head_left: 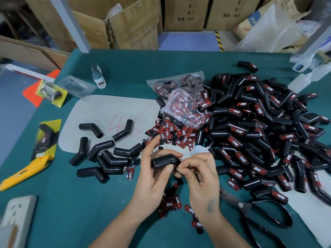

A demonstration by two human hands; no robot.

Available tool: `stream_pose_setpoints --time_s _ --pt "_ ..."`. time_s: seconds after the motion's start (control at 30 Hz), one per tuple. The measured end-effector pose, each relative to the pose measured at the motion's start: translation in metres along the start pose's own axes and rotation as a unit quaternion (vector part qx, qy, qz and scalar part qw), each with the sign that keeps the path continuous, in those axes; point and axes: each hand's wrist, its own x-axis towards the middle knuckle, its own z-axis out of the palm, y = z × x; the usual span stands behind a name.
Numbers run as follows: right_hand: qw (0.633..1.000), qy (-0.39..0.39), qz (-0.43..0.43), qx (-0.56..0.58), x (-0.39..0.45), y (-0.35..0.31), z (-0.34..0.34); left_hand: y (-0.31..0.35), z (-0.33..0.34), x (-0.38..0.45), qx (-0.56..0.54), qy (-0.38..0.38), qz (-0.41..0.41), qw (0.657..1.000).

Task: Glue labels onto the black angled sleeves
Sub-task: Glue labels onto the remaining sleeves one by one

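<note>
Nearest the lens: two forearms reaching in from the near edge of the green surface [89,221], loose labels [172,203] scattered between them.

Far left, near corner: a white power strip [16,217]; beyond it a yellow utility knife [26,172] at the left edge.

Left of centre: unlabelled black sleeves [105,158] in a loose cluster, some lying on a pale sheet [107,108] marked in red.

Centre: left hand [154,176] wrapped around one angled sleeve [164,161], thumb clamped over its underside, index finger raised free. Held just above the surface, near the near edge.

Next to it: right hand [198,174], fingertips pinched together on something small and red-edged (probably a label, mostly hidden) at the sleeve's right end. A translucent nozzle [200,149] showing just behind the knuckles; whether held or merely lying there, cannot tell.

Right of centre: heap of red-and-black labels [170,133] spilling from a clear bag [184,108].

Right side: big pile of finished sleeves [259,131], labels already on; black scissors [259,212] toward the near right corner.

To do this step well: keep the left grip firm and the sleeve's flat face turned up; square the label along the straight arm, clear of the bend; press from one end to the other; keep fingertips off any wet glue.
</note>
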Motion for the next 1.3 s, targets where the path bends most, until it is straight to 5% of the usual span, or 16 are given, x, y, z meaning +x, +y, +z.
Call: stream_pose_setpoints --time_s 0.9,1.3 --pt "0.999 0.018 0.022 -0.033 0.0026 -0.0034 -0.0022 0.0011 0.0007 -0.0017 0.006 0.004 -0.015 1.000" --pt "0.999 0.038 0.027 -0.009 -0.0012 -0.0061 0.0009 0.0051 0.0070 0.0039 -0.069 0.102 -0.029 0.992"
